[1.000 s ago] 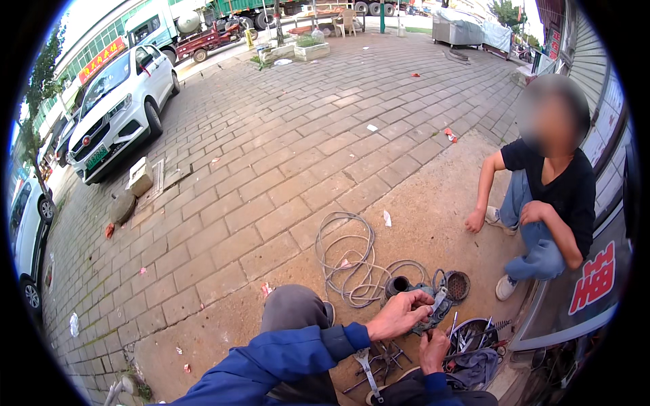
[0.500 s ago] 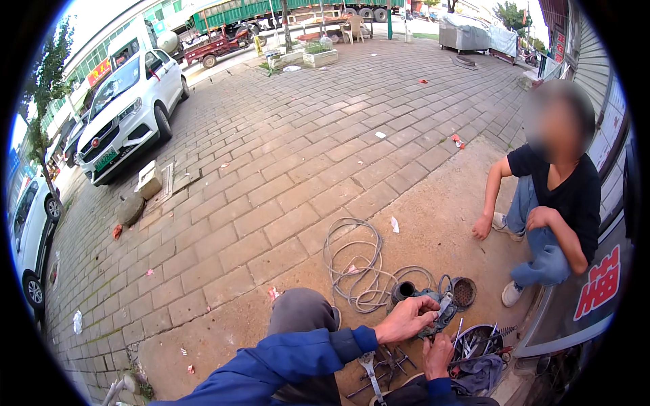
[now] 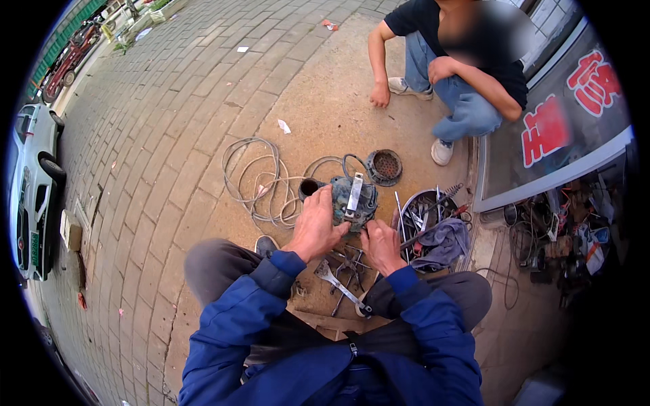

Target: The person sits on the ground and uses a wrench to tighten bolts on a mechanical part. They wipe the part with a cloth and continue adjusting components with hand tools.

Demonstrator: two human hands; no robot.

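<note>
The pump (image 3: 352, 201) lay on the ground between the person's knees and a coiled cable (image 3: 261, 179). The left hand (image 3: 315, 227) rested on the pump's left side, fingers spread over the casing. The right hand (image 3: 381, 245) touched its near edge; whether it pinched anything could not be told. A wrench (image 3: 340, 286) lay nearer. A bowl (image 3: 426, 220) of tools stood just right.

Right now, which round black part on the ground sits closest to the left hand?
The open black pipe mouth, just above the left hand. The round grille cap lies farther off, beyond the pump body.
</note>
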